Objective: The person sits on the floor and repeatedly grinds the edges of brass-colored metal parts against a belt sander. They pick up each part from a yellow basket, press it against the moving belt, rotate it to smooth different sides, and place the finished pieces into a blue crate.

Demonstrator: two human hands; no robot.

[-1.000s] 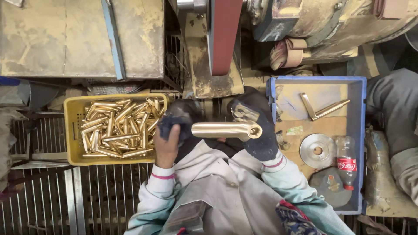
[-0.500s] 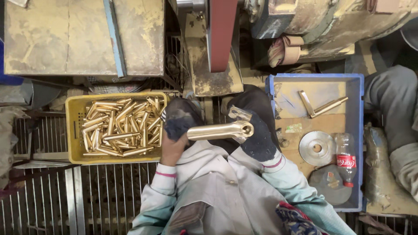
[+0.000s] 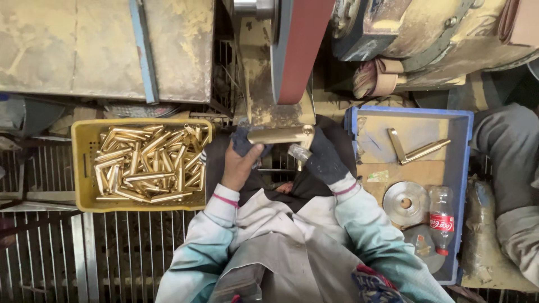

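Here we hold a brass handle just under the red belt, left hand closed on a cloth around one end, gloved right hand gripping the other. A slip could pull fingers into the belt, we judge. Dusty metal housing above, grating below; yellow crate left, blue tray right.

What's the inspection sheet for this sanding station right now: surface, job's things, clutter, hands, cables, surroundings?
Surface: dusty machine table above, metal grating below.
Job's things: brass handle held level under the red sanding belt; contact cannot be told.
Clutter: yellow crate of brass handles; blue crate with one brass handle, metal disc, plastic bottle.
Hands: left hand, cloth at the fingers, grips handle's left end; gloved right hand grips right end.
Cables: nothing seen.
Surroundings: rolled abrasive strip; another person's leg at right.
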